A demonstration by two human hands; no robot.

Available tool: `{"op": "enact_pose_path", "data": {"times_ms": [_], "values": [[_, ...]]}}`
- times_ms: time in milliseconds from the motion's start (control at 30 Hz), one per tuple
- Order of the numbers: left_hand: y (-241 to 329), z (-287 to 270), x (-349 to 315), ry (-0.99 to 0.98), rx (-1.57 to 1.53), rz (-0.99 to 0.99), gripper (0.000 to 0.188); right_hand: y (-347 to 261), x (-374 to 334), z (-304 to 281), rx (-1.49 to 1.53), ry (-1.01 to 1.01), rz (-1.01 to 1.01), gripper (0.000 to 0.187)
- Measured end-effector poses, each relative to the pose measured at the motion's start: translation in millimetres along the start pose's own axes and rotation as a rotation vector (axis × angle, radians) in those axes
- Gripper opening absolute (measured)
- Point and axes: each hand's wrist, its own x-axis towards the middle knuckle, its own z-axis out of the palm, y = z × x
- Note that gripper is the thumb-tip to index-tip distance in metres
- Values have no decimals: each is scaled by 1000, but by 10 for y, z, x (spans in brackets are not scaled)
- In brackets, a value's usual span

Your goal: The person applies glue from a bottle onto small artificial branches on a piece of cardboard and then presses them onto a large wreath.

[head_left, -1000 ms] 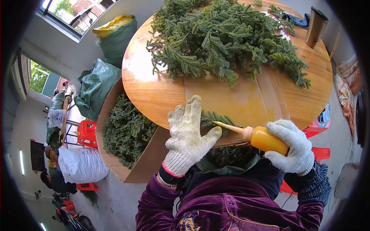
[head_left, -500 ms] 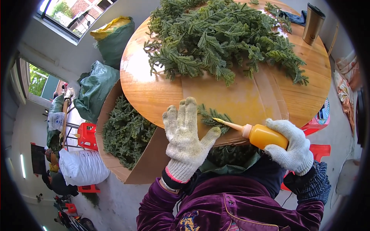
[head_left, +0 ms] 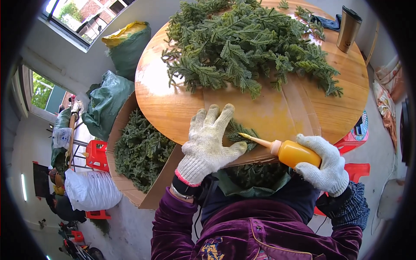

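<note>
My left hand [head_left: 206, 149], in a pale knit glove, is spread with its fingers apart over the near edge of the round wooden table. It holds nothing. A small green fir sprig [head_left: 241, 133] lies just beside its thumb, on a flattened cardboard sheet [head_left: 277, 106]. My right hand [head_left: 326, 167], gloved too, is wrapped round a squeeze bottle [head_left: 299, 154] of orange-yellow liquid. The bottle lies nearly level, and its long tapered nozzle points left, the yellowed tip over the sprig. Whether the tip touches the needles I cannot tell.
A big heap of fir branches [head_left: 242, 47] covers the far part of the table [head_left: 160, 108]. A steel tumbler [head_left: 349, 29] stands at the far right. Left of the table is a cardboard box [head_left: 162, 173] of sprigs. More greenery sits in a green sack [head_left: 255, 184] at my lap.
My left hand has tilted to the right and shifted slightly, its fingers still spread. The bottle and my right hand stay almost where they were.
</note>
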Motion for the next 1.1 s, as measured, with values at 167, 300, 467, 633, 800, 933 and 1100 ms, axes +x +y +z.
{"op": "enact_pose_path", "data": {"times_ms": [167,300,467,633,800,933,1100], "values": [[-44,29,5,-52,-5,-23,93,25,-15,53,-62,51,-163,57],[-35,49,-18,-46,12,-61,93,-17,-4,107,-96,66,-211,58],[31,113,-105,-32,-11,-144,93,-64,-25,134,-138,49,-179,60],[18,148,-154,20,9,-137,93,-161,30,141,-186,26,-214,59],[54,173,-143,17,24,-131,94,-338,114,72,-240,-18,-185,57],[48,224,-162,38,45,-131,95,-493,190,-6,-334,-93,-175,56],[54,226,-157,21,73,-142,95,-610,284,-92,-464,-149,-177,53]]}}
